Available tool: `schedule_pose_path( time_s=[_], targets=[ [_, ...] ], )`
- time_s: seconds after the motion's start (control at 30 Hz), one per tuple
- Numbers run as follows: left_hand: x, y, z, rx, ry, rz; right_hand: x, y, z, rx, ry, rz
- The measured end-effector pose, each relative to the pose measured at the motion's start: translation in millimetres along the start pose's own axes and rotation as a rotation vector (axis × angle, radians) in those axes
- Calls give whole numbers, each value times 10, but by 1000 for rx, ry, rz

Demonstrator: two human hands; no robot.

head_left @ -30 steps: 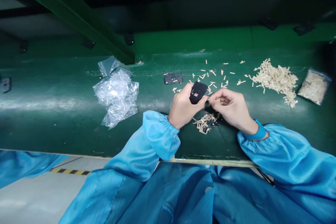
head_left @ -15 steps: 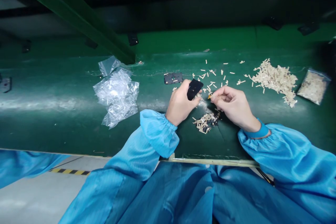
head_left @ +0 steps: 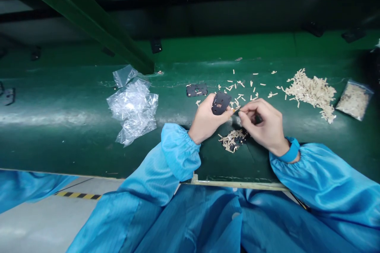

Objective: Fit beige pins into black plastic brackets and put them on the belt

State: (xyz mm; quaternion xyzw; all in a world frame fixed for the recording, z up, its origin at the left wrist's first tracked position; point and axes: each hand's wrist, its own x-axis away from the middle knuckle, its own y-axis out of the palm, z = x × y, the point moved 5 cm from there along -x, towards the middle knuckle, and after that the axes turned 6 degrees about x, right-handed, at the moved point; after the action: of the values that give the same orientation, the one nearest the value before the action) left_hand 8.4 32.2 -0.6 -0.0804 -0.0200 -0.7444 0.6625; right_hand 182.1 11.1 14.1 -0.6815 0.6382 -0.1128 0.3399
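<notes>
My left hand (head_left: 204, 120) is closed around a black plastic plate (head_left: 222, 102) with a cutout, tilted toward me above the bench. Close to its right, my right hand (head_left: 263, 122) is closed in a pinch on a small orange-and-dark piece (head_left: 236, 110), whose kind is too small to make out. The piece is by my left thumb tip; whether they touch I cannot tell. Below the hands lies a little heap of cream strips (head_left: 230, 141) mixed with black bits. Another black plastic plate (head_left: 196, 90) lies flat just beyond my left hand.
Clear plastic bags (head_left: 133, 104) lie heaped at left on the green bench (head_left: 89, 138). A large pile of cream strips (head_left: 311, 91) and a filled zip bag (head_left: 354, 99) are at right, with loose strips scattered between. A green post (head_left: 118, 39) stands behind; a blue sleeve (head_left: 29, 185) shows at lower left.
The black plate in my left hand has turned from its smooth dark face to its face with the cutout. My left thumb and the small orange-and-dark piece are now close together.
</notes>
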Motion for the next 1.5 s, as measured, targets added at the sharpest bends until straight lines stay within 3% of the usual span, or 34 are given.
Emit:
schedule_pose_path(
  time_s=[0.13, 0.27, 0.37, 0.5, 0.67, 0.83, 1.0, 1.13, 1.23, 1.4, 1.5],
  targets=[
    [13, 10, -1, -29, 26, 11, 32, 43, -94, 82, -153, -15],
    [30, 16, -28, -81, 73, 11, 20, 59, -81, 67, -94, 3],
    [47, 2, -4, -146, 146, 5, -36, 3, 26, 37, 36, 63],
    [81, -48, 77, -273, 342, 30, -115, -111, 273, 3, 270, 149],
    [152, -90, 162, -459, 693, 82, -155, -162, 288, 83, 185, 145],
    [168, -104, 184, -506, 801, 75, -131, -98, 179, 6, 145, -2],
    [195, -110, 203, -476, 880, 81, -84, 56, 162, -300, 273, -274],
    [196, -116, 206, -464, 898, 78, -79, 66, 197, -304, 318, -254],
    [200, -117, 223, -484, 927, 84, -86, 57, 182, -446, 347, -267],
    [201, -109, 251, -483, 975, 81, 8, 167, 52, -806, 479, -633],
    [198, -106, 257, -473, 988, 72, 65, 209, 17, -968, 538, -715]
  ],
)
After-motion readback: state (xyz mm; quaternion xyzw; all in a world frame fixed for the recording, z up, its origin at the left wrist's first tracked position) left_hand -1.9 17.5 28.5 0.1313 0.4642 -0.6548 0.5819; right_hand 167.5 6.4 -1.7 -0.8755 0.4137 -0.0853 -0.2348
